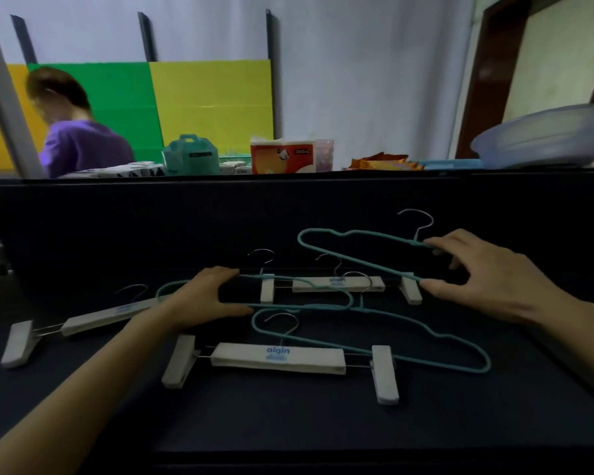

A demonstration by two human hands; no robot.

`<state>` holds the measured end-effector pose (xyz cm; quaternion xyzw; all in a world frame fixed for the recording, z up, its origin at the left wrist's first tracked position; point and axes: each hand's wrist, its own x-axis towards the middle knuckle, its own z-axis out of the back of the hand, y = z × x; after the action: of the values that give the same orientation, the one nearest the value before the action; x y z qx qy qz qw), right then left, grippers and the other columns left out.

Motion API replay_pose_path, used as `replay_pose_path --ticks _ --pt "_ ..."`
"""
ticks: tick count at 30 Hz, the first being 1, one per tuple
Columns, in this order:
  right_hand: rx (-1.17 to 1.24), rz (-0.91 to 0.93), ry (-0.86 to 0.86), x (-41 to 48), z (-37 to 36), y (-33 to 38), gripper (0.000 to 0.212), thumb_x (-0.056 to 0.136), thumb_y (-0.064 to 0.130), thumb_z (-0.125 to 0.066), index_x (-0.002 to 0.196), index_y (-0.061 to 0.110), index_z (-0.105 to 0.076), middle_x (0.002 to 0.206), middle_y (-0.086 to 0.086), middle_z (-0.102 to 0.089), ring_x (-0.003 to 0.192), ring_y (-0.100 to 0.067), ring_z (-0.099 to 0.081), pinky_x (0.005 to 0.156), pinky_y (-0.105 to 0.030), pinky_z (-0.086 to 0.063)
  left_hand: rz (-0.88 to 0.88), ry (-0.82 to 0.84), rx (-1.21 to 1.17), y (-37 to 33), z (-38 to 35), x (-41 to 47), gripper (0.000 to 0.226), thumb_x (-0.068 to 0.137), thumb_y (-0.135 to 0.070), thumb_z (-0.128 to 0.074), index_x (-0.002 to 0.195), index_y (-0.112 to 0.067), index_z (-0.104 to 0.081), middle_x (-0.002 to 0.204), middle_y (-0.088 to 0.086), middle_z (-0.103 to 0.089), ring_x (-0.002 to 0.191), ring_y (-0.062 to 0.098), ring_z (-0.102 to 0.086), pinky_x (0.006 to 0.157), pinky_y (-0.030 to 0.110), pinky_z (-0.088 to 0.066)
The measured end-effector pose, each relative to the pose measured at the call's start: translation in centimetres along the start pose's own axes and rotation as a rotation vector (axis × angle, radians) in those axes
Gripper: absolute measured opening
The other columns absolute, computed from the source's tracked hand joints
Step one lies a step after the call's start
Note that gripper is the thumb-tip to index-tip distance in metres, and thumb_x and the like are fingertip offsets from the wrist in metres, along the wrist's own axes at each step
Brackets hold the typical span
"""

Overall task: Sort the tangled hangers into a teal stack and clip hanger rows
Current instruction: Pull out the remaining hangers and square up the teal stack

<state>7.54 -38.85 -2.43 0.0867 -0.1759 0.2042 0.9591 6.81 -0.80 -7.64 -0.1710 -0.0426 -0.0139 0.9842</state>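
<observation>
Teal wire hangers and white clip hangers lie tangled on a dark table [288,419]. My right hand [477,272] grips the right end of the far teal hanger [343,250], thumb under, fingers over. My left hand [210,296] grips a second teal hanger [309,306] at its left part. A third teal hanger [426,332] lies over the near clip hanger [278,358]. Another clip hanger [338,284] lies under the teal ones at the middle. A third clip hanger [96,318] lies to the left, partly under my left wrist.
A dark partition [151,221] rises behind the table. Beyond it stand a teal box [191,154], a tissue pack [283,156], snack packets [381,162] and a blue basin [546,135]. A person in a purple top [79,145] is at the back left.
</observation>
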Motion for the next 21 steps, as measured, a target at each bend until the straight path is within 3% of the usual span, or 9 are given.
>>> replay_pose_path --ticks 2,7,12,15,21 --pt "0.006 -0.024 -0.005 -0.9 -0.1 -0.5 0.084 0.069 0.076 -0.040 0.138 0.028 -0.035 0.117 0.019 -0.038 0.098 -0.002 -0.046 0.074 -0.027 -0.042 -0.020 -0.001 -0.020 0.0 0.2 0.5 0.085 0.070 -0.049 -0.071 0.140 -0.017 -0.034 0.138 0.003 -0.039 0.128 0.019 -0.035 0.107 0.033 -0.034" --pt "0.069 -0.013 -0.013 -2.7 0.1 -2.0 0.094 0.062 0.081 -0.028 0.141 0.030 -0.027 0.133 0.012 -0.041 0.104 -0.001 -0.043 0.082 -0.027 -0.042 -0.062 -0.133 -0.092 -0.6 1.8 0.0 0.092 0.050 -0.058 -0.074 0.128 -0.016 -0.050 0.115 -0.003 -0.050 0.111 0.017 -0.050 0.095 0.031 -0.043" --pt "0.113 -0.020 -0.055 -4.2 0.5 -3.0 0.089 0.065 0.083 -0.023 0.138 0.033 -0.031 0.133 0.013 -0.041 0.111 -0.002 -0.044 0.087 -0.032 -0.046 -0.166 -0.330 -0.001 -3.6 3.4 -1.2 0.098 0.048 -0.074 -0.059 0.129 -0.018 -0.052 0.118 -0.004 -0.053 0.102 0.013 -0.052 0.085 0.034 -0.048" --pt "0.071 -0.004 -0.079 -5.5 1.2 -4.2 0.089 0.065 0.086 -0.018 0.136 0.034 -0.032 0.132 0.016 -0.040 0.115 -0.002 -0.043 0.087 -0.032 -0.046 -0.268 -0.368 0.091 -6.9 3.1 -1.6 0.107 0.047 -0.091 -0.043 0.129 -0.022 -0.051 0.120 -0.008 -0.052 0.097 0.005 -0.047 0.077 0.028 -0.043" --pt "0.000 -0.034 -0.115 -10.3 4.4 -9.1 0.078 0.071 0.076 -0.021 0.135 0.035 -0.035 0.132 0.018 -0.040 0.113 0.000 -0.043 0.080 -0.027 -0.041 -0.404 -0.376 0.082 -15.8 0.0 -1.5 0.114 0.044 -0.093 -0.032 0.131 -0.021 -0.049 0.118 -0.008 -0.051 0.103 0.008 -0.049 0.076 0.024 -0.040"
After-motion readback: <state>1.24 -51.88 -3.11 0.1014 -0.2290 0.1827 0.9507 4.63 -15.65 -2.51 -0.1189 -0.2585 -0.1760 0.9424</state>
